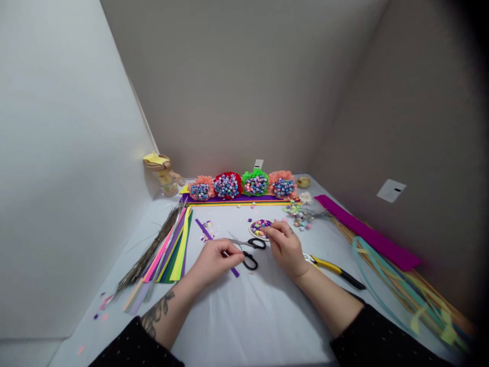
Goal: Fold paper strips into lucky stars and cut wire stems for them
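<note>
My left hand (219,260) is closed in a pinch just left of the scissors (256,243), which lie with black handles toward the right. A thin wire (234,237) seems to rise from its fingertips. My right hand (284,250) reaches over a small round dish (251,232) of colourful little paper stars (260,224). Its thumb and forefinger are pinched together at the dish's edge; anything between them is too small to make out. A purple paper strip (204,229) runs under my left hand, beside some small scraps.
Paper strips (179,255) and a bundle of dark wires (153,250) lie left. Several star-filled crepe flowers (227,185) line the back. On the right are yellow-black pliers (336,269), loose stars on wires (300,216), magenta paper (367,232) and long sticks (416,300).
</note>
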The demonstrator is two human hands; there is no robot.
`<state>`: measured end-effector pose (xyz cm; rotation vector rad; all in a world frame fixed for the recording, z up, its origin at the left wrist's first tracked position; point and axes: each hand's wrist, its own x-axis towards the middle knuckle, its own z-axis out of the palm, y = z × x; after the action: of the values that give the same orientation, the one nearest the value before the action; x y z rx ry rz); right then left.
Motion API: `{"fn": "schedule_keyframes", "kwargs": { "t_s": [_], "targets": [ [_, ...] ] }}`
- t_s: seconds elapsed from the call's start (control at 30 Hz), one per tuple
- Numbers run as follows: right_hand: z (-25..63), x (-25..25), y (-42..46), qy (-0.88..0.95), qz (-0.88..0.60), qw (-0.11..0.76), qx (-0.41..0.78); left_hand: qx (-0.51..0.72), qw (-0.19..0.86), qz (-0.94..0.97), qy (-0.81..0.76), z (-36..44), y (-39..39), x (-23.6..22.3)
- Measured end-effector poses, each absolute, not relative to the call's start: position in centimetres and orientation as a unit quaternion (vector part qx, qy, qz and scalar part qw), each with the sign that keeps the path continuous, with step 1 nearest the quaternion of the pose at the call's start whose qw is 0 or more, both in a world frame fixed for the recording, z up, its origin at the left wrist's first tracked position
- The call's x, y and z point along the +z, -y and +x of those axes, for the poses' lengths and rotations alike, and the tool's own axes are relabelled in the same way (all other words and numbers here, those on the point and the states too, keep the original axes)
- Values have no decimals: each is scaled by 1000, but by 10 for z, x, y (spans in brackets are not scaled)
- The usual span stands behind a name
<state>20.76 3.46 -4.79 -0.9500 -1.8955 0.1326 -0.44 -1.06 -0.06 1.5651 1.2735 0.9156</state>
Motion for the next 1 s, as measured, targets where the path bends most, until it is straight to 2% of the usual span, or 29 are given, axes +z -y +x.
{"fn": "schedule_keyframes", "kwargs": {
  "t_s": [0.13,0.27,0.3,0.4,0.57,0.7,0.83,1.0],
  "targets": [
    [199,-55,-31,799,-356,476,86,297,144,688,-646,-52,-3,8],
    [195,-58,-27,826,-343,429,126,114,12,619,-777,-90,-15,1],
    [194,-57,-26,836,-336,412,136,69,8,604,-794,-93,-17,-3],
    [191,-55,-24,851,-336,376,148,45,5,594,-803,-90,-22,-13],
    [192,-51,-24,814,-412,376,162,35,-22,579,-814,-80,-25,-19],
    [194,-47,-26,744,-483,380,262,21,-30,557,-830,-87,-26,-19],
    [191,-49,-27,746,-476,299,357,13,-13,560,-828,-91,-25,-20],
    [191,-55,-25,801,-435,232,340,8,-3,558,-830,-93,-27,-18]
  ]
}}
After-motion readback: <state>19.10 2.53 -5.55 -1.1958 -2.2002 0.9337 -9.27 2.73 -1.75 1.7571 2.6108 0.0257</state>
